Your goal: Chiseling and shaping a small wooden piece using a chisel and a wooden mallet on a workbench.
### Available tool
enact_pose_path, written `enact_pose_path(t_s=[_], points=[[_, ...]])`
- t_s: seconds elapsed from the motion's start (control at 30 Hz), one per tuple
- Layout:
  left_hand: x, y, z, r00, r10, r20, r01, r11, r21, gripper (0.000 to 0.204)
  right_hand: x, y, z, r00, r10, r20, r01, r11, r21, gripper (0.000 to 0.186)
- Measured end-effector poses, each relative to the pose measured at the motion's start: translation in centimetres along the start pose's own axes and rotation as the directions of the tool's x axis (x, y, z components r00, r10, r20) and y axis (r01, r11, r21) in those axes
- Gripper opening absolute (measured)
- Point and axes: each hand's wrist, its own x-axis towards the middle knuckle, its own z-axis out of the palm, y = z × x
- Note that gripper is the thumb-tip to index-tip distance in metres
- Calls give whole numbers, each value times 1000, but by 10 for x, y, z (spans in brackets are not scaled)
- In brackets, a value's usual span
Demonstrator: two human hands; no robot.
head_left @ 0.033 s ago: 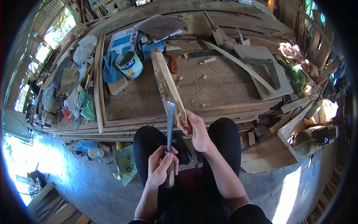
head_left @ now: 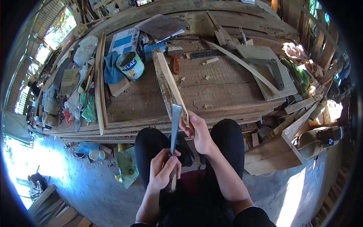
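My left hand (head_left: 163,172) is closed around the wooden handle of a chisel. Its flat steel blade (head_left: 175,126) points up and away from me, with the tip at the left side of a pale wooden strip (head_left: 172,81); whether they touch I cannot tell. The near end of that strip is in my right hand (head_left: 199,130), thumb on top and fingers curled round it. The strip slants away to the left, its far part along a rough, darker narrow board (head_left: 162,83) on the bench.
A thick wooden bench (head_left: 223,94) spans the front. On it are a blue-green tin (head_left: 130,66), a blue cloth (head_left: 112,68), an orange-handled scraper (head_left: 176,64), a metal square (head_left: 277,73) and a long curved strip (head_left: 245,68). Bags and tools crowd the left; boards (head_left: 274,157) lean at right.
The chisel blade has swung slightly to the right, closer to the strip, and its handle has tilted a little. My right hand and the strip have barely moved.
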Motion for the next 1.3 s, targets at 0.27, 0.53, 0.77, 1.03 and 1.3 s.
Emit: enact_pose_path(t_s=[0.27,0.53,0.77,1.03,1.3], points=[[-22,38,7,995,-102,-4,101,973,209,29,-2,-10,-6,983,-181,33,178,895,-409,54],[-25,46,7,989,-150,10,147,979,142,29,-3,-13,-6,949,-303,87,291,740,-606,46],[-25,52,-3,985,-171,8,165,963,214,30,-1,-13,-5,941,-314,124,322,724,-610,47],[-15,12,13,994,6,-110,30,946,324,27,2,-11,-7,965,-233,117,256,757,-601,42],[15,-46,35,902,414,-123,-296,799,524,22,3,3,2,956,-285,-75,206,827,-523,40]])
